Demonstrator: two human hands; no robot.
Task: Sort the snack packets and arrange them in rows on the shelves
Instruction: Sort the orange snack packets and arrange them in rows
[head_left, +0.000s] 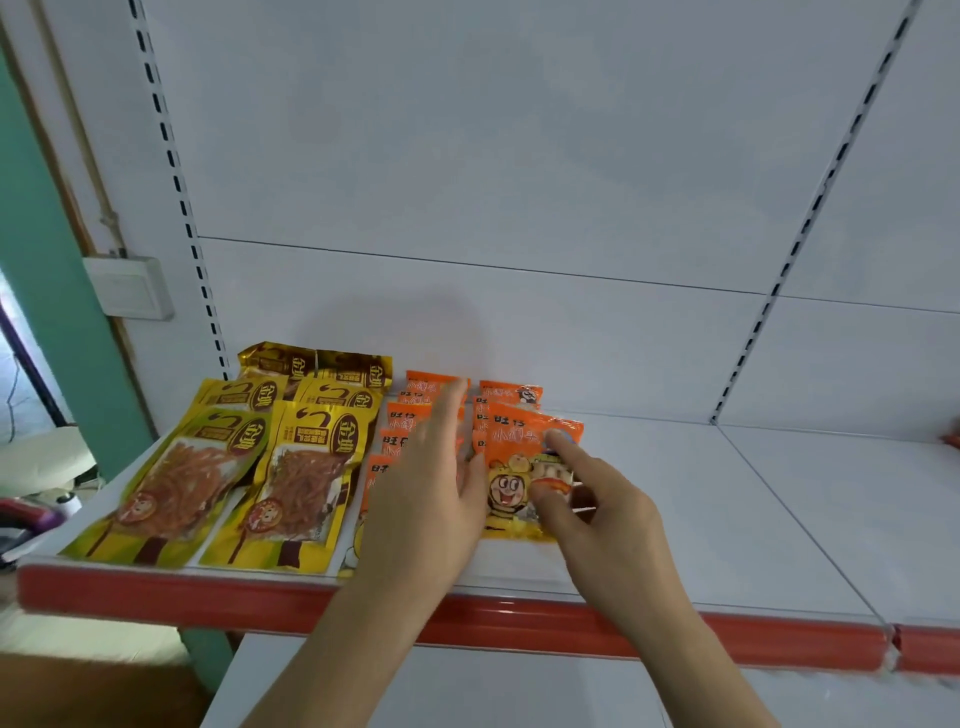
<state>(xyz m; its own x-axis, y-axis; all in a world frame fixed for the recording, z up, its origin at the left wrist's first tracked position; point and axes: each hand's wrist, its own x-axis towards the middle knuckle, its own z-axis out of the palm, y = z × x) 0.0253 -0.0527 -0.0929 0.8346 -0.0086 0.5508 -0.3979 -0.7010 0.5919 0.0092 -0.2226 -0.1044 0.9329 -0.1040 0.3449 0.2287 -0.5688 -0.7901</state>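
Note:
On the white shelf (727, 519) lie two rows of yellow snack packets (306, 467) at the left and two rows of small orange packets to their right. My left hand (431, 493) lies flat with straight fingers over the left orange row (402, 415). The front packet of the right orange row (514, 467) lies under my right hand (597, 509). Its index finger stretches to the packet's top right corner, and the thumb presses on the packet's middle.
The shelf has a red front strip (519, 618) and a white back panel with slotted uprights (176, 197). The shelf surface to the right of the orange packets is bare. A white switch box (130, 286) sits on the green wall at the left.

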